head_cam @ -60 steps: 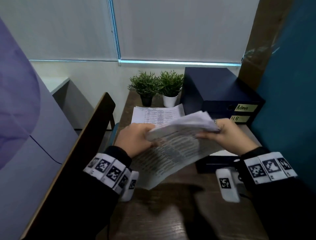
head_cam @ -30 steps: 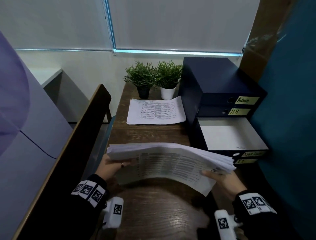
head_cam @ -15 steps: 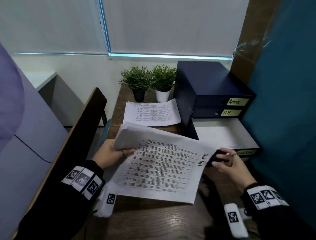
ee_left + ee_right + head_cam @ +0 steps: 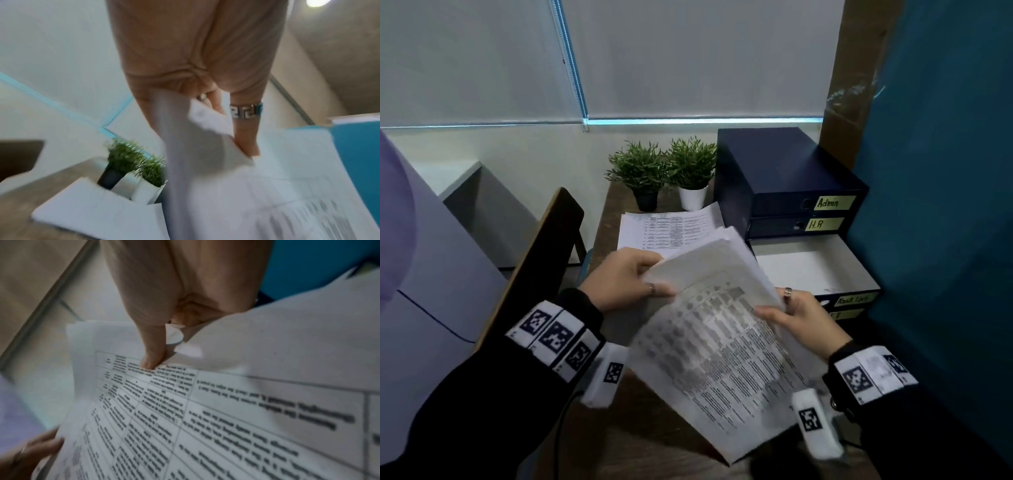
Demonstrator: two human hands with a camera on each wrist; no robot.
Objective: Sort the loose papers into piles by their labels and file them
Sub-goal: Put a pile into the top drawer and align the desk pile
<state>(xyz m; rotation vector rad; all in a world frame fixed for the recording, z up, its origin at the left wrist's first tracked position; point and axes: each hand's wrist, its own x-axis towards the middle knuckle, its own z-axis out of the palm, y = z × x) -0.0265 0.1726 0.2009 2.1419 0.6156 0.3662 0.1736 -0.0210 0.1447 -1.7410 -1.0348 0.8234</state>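
Note:
Both hands hold a thick stack of printed papers (image 4: 719,329) tilted above the desk. My left hand (image 4: 626,277) grips its upper left edge, fingers curled round the sheets (image 4: 205,146). My right hand (image 4: 794,315) grips the right edge, thumb (image 4: 152,360) pressed on the printed top sheet (image 4: 226,418). A second pile of papers (image 4: 667,226) lies flat at the back of the desk. The navy drawer box (image 4: 784,178) stands at the right, labelled Admin (image 4: 828,202) and H.R (image 4: 816,224). Its third drawer (image 4: 815,267) is pulled out with a white inside.
Two small potted plants (image 4: 664,171) stand at the back of the wooden desk (image 4: 647,442), beside the drawer box. A dark board edge (image 4: 534,260) runs along the left of the desk. A teal wall (image 4: 945,205) closes the right side.
The stack has been lifted and tilted, now pointing up and back toward the drawer box. My right hand left the drawer front and took the stack's right edge. My left hand rose with it.

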